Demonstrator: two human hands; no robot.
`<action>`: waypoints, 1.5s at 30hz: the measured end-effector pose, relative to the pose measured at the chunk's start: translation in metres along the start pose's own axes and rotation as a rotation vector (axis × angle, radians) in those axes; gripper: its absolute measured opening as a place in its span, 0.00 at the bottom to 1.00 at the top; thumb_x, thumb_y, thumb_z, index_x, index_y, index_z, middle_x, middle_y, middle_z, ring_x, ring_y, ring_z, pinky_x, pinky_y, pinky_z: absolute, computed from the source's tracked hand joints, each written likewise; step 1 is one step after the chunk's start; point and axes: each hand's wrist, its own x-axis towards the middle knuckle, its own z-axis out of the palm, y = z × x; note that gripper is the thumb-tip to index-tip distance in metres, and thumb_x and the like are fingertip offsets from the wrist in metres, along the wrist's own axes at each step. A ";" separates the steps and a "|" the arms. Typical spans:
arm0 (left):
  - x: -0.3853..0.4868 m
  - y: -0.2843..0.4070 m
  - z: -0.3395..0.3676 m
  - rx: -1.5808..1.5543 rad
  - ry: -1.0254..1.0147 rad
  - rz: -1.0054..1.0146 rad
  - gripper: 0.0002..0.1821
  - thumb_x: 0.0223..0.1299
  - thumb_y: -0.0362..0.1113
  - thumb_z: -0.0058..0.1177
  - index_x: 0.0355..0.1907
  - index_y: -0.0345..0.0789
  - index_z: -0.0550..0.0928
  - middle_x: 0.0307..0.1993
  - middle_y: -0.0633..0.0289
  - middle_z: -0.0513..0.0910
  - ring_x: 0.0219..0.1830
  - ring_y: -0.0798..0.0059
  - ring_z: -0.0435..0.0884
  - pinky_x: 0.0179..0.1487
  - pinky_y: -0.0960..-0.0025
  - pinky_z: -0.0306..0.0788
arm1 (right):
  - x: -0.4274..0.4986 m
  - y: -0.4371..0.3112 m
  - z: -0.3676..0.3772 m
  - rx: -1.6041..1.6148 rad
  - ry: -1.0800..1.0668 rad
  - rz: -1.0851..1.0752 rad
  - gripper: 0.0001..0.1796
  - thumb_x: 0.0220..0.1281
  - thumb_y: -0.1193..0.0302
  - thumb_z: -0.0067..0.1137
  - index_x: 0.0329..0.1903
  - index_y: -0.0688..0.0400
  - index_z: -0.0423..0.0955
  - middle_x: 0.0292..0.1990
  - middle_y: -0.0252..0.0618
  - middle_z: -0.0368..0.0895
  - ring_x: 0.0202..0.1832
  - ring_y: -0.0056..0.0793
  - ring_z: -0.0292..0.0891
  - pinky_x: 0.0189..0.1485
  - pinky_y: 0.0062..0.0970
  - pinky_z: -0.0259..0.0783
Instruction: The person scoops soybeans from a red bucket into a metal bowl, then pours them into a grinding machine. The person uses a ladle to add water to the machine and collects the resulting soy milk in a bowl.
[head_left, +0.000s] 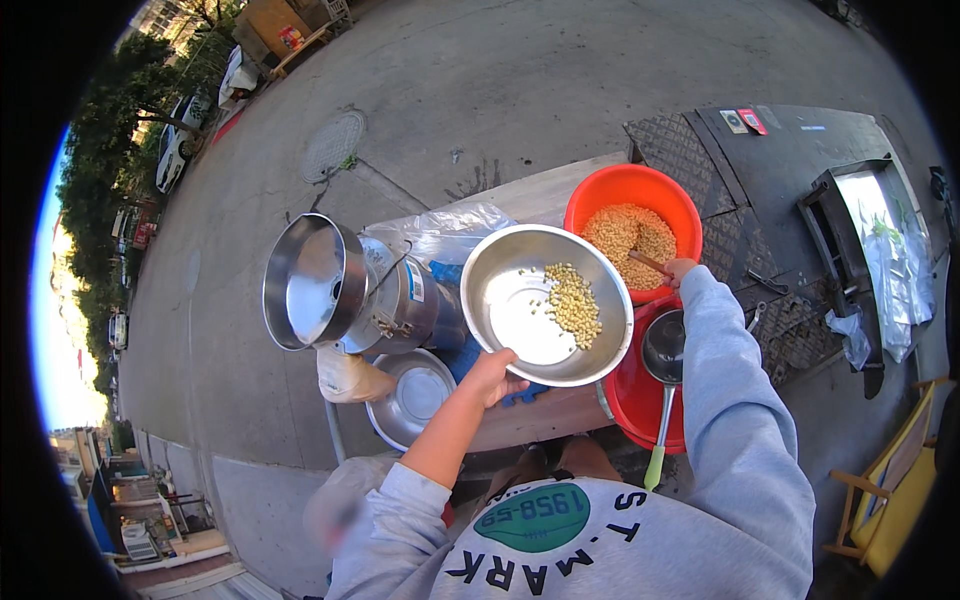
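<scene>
My left hand (495, 377) grips the near rim of a round stainless steel bowl (499, 300), thumb over the edge. A small heap of yellowish beans (574, 306), likely soybeans, lies along the bowl's right side. At the right, my right hand (681, 271) holds a short brown wooden handle (649, 262). It reaches over an orange-red plastic basin (688, 199) holding many similar beans (615, 229); whatever the handle ends in cannot be made out. Below that basin, a metal ladle (663, 346) with a green grip rests across a red tub (630, 401).
A stainless grinding machine (405, 292) with a wide hopper (311, 281) stands left on the wooden bench (517, 431). A cloth bag (352, 375) hangs at its spout, beside another steel bowl (416, 390). Clear plastic sheeting (450, 229) lies behind. A metal-topped cart (795, 161) adjoins at right.
</scene>
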 end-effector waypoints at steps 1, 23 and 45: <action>0.001 0.001 0.002 0.004 -0.027 -0.015 0.19 0.60 0.32 0.43 0.55 0.30 0.68 0.46 0.52 0.77 0.37 0.63 0.79 0.32 0.64 0.78 | -0.012 0.009 -0.012 0.100 -0.011 -0.028 0.10 0.65 0.64 0.45 0.42 0.51 0.74 0.22 0.31 0.72 0.14 0.19 0.58 0.16 0.25 0.58; 0.006 0.017 0.016 0.082 -0.149 -0.044 0.29 0.56 0.30 0.43 0.62 0.33 0.58 0.54 0.50 0.73 0.48 0.57 0.79 0.39 0.52 0.80 | -0.003 0.034 -0.080 -0.739 0.627 -0.689 0.17 0.61 0.74 0.50 0.53 0.58 0.74 0.25 0.33 0.77 0.22 0.19 0.71 0.27 0.27 0.69; 0.001 0.026 0.023 0.048 -0.138 -0.049 0.28 0.57 0.30 0.43 0.62 0.32 0.58 0.51 0.49 0.74 0.46 0.57 0.80 0.38 0.53 0.80 | -0.189 0.056 -0.090 0.070 -0.082 -0.588 0.20 0.63 0.76 0.47 0.58 0.61 0.70 0.23 0.31 0.75 0.17 0.15 0.64 0.18 0.16 0.58</action>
